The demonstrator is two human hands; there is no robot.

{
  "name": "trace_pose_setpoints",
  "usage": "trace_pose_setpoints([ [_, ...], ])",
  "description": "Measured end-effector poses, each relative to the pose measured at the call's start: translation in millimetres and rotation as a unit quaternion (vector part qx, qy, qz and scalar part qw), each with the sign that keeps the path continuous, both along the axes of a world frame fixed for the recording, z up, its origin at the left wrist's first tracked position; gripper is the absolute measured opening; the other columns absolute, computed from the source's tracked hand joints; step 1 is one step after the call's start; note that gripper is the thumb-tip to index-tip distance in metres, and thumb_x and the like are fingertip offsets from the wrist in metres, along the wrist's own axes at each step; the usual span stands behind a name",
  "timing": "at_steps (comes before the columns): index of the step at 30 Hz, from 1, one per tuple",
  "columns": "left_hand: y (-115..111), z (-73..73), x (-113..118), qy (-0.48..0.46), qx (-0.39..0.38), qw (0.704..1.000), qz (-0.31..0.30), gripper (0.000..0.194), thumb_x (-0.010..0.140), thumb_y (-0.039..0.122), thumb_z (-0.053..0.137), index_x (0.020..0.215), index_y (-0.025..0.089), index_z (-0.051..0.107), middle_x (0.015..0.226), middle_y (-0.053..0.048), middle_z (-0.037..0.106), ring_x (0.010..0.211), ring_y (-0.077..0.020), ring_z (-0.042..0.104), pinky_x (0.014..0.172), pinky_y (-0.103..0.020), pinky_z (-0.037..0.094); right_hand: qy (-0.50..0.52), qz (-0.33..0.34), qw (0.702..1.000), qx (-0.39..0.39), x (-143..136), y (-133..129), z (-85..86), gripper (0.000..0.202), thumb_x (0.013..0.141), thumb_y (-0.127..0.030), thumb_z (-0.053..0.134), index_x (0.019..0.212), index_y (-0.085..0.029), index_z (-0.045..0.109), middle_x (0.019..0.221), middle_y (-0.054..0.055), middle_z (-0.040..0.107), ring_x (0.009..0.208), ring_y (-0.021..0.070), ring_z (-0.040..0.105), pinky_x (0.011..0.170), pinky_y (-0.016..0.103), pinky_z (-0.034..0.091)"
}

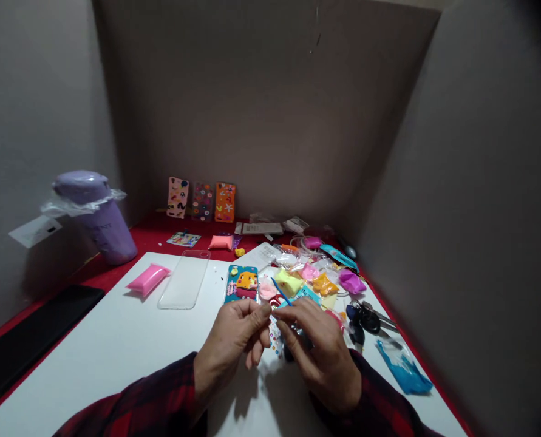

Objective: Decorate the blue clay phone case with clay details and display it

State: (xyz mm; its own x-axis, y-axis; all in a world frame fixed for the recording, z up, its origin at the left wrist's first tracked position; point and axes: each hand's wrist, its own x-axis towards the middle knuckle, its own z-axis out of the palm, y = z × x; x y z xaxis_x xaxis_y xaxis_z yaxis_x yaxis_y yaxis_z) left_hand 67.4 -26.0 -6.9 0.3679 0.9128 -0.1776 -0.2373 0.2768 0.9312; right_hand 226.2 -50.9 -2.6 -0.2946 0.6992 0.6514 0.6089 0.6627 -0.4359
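Observation:
My left hand (238, 337) is raised over the white board, thumb and fingers pinched together; whatever lies between the fingertips is too small to make out. My right hand (318, 346) is close beside it, fingers bent, with a thin blue tool (280, 291) sticking up from between its fingers. Just beyond the hands lies a teal phone case (241, 283) with an orange and dark red clay figure on it. A light pink clay lump (267, 289) is to its right. Small beads (274, 341) show below the hands, partly hidden by my right hand.
A clear phone case (186, 280) and pink clay packet (149, 280) lie left. Colourful packets (325, 284), keys (365, 318) and a blue bag (404, 369) are right. Decorated cases (225, 202) stand behind; a purple bottle (108, 227) and black slab (33, 334) are far left.

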Motion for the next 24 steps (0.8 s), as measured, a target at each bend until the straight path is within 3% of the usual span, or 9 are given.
trace_pose_setpoints([
  [8, -1.9, 0.3, -1.3, 0.035, -0.009, 0.999, 0.031, 0.045, 0.069, 0.054, 0.069, 0.06, 0.013, 0.052, 0.048, 0.0, 0.06, 0.029, -0.0052, 0.045, 0.027, -0.013, 0.029, 0.018, -0.012, 0.999, 0.024, -13.6, 1.9, -11.7, 0.012, 0.087, -0.011, 0.051, 0.086, -0.018, 0.06, 0.069, 0.003, 0.057, 0.067, 0.0168, 0.052, 0.059, 0.028, 0.038],
  [15, -3.0, 0.4, -0.8, 0.016, -0.014, 1.0, 0.001, 0.05, 0.079, 0.058, 0.055, 0.06, 0.011, 0.058, 0.047, -0.001, 0.057, 0.032, -0.0077, 0.049, 0.03, -0.015, 0.036, 0.085, -0.017, 0.996, -0.004, -12.6, 0.7, -14.9, 0.012, 0.087, -0.013, 0.052, 0.087, -0.018, 0.062, 0.068, 0.002, 0.058, 0.066, 0.0153, 0.051, 0.059, 0.029, 0.037],
  [20, -3.4, 0.7, -1.5, 0.007, -0.008, 1.0, -0.016, 0.038, 0.075, 0.047, 0.067, 0.065, 0.013, 0.055, 0.054, -0.002, 0.062, 0.035, -0.007, 0.05, 0.032, -0.015, 0.039, 0.079, -0.02, 0.997, -0.003, -11.9, -0.2, -14.2, 0.011, 0.087, -0.014, 0.052, 0.082, -0.018, 0.061, 0.066, 0.002, 0.056, 0.065, 0.0157, 0.049, 0.059, 0.029, 0.036],
  [24, -2.8, -0.7, -1.3, 0.024, 0.007, 1.0, -0.014, 0.036, 0.077, 0.045, 0.065, 0.065, 0.013, 0.055, 0.052, -0.001, 0.06, 0.034, -0.007, 0.05, 0.032, -0.015, 0.039, 0.079, -0.022, 0.997, 0.002, -11.5, -0.2, -12.7, 0.01, 0.087, -0.014, 0.053, 0.086, -0.018, 0.062, 0.07, 0.004, 0.06, 0.067, 0.0161, 0.051, 0.06, 0.029, 0.037],
])
